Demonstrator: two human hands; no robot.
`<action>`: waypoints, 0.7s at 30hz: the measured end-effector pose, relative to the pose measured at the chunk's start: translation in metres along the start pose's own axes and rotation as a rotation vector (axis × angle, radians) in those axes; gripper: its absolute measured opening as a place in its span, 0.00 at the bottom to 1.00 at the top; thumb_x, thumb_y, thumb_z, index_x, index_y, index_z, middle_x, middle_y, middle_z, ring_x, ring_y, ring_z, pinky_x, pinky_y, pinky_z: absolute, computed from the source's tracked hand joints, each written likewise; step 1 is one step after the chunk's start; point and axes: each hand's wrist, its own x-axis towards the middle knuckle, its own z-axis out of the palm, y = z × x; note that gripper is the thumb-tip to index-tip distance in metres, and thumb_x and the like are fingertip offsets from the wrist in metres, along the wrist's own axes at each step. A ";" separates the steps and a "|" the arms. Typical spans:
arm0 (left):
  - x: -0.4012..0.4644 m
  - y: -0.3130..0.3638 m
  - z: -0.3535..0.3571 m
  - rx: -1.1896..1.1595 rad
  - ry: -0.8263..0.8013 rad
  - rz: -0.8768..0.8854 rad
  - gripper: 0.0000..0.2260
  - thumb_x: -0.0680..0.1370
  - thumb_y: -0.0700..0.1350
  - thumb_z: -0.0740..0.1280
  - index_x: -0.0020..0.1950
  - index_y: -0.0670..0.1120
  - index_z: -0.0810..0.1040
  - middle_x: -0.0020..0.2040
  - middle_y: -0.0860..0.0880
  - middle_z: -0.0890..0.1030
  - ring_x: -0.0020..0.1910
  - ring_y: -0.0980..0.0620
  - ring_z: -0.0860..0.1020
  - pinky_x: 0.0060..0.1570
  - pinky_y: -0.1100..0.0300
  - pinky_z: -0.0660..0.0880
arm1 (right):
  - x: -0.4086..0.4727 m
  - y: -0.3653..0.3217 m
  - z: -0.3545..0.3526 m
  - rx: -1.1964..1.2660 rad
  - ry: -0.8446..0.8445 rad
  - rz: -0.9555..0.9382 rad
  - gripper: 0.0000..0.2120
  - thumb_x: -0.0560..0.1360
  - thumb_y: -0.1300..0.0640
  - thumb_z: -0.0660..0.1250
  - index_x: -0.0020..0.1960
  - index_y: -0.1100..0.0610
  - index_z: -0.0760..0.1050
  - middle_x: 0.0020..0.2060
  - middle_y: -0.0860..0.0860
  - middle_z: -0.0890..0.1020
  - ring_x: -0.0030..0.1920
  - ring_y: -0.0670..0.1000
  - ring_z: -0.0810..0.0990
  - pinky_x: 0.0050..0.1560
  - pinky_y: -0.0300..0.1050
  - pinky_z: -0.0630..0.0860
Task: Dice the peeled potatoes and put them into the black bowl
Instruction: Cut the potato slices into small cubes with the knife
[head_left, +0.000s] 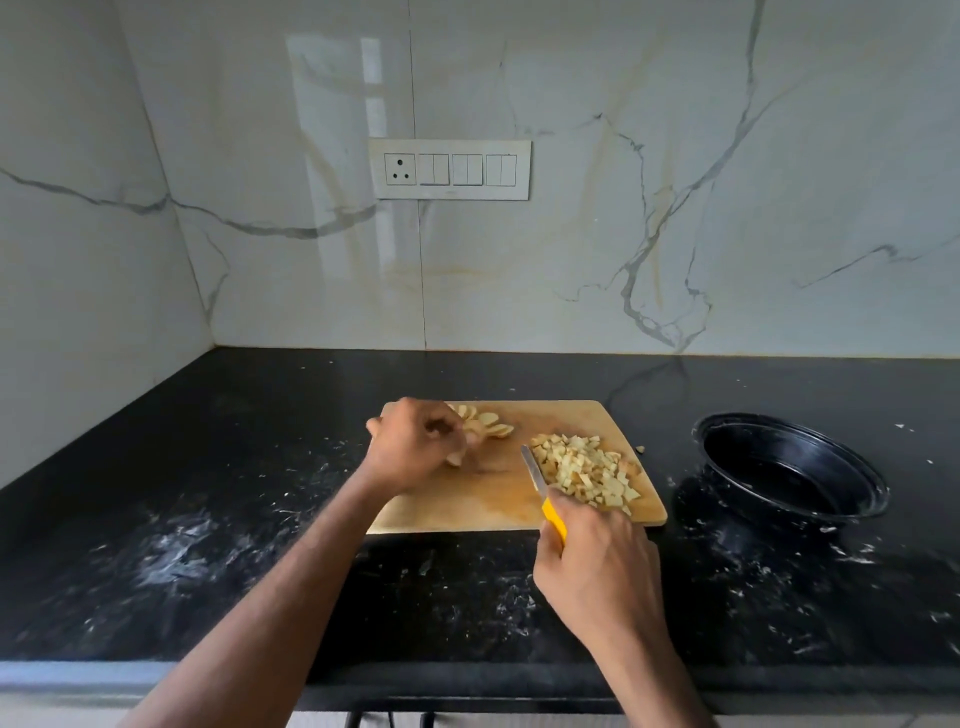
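A wooden cutting board (498, 499) lies on the black counter. A heap of diced potato (584, 470) sits on its right half. Potato slices (485, 422) lie fanned at the board's far left. My left hand (413, 447) rests on the board beside those slices, fingers curled around some of them. My right hand (597, 566) grips a knife with a yellow handle (553, 519); its blade (534, 470) lies against the left side of the diced heap. The black bowl (862, 470) stands to the right of the board, with nothing visible inside.
One stray potato piece (640, 449) lies on the counter just off the board's right edge. The black counter (208, 519) is smeared with white streaks. A marble wall with a switch panel (450, 169) rises behind. The counter's front edge runs below my arms.
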 end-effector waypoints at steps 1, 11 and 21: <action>-0.002 0.001 0.004 -0.029 -0.136 0.054 0.05 0.73 0.53 0.75 0.38 0.56 0.84 0.38 0.57 0.84 0.40 0.55 0.79 0.49 0.45 0.75 | 0.000 0.001 0.001 0.002 -0.003 -0.011 0.18 0.78 0.48 0.64 0.68 0.45 0.76 0.42 0.44 0.85 0.39 0.45 0.83 0.39 0.36 0.79; -0.012 0.007 0.015 0.174 -0.058 0.053 0.07 0.69 0.59 0.69 0.45 0.63 0.81 0.39 0.69 0.80 0.46 0.60 0.77 0.54 0.41 0.73 | 0.000 0.002 0.006 0.063 -0.076 -0.063 0.23 0.80 0.47 0.62 0.75 0.46 0.69 0.51 0.44 0.84 0.46 0.45 0.82 0.46 0.35 0.77; -0.019 0.020 0.018 0.287 -0.161 0.065 0.08 0.74 0.53 0.74 0.52 0.60 0.85 0.51 0.67 0.81 0.59 0.55 0.74 0.57 0.46 0.62 | -0.001 -0.001 0.010 0.044 -0.089 -0.099 0.25 0.80 0.49 0.62 0.77 0.48 0.66 0.40 0.45 0.81 0.34 0.45 0.73 0.30 0.30 0.60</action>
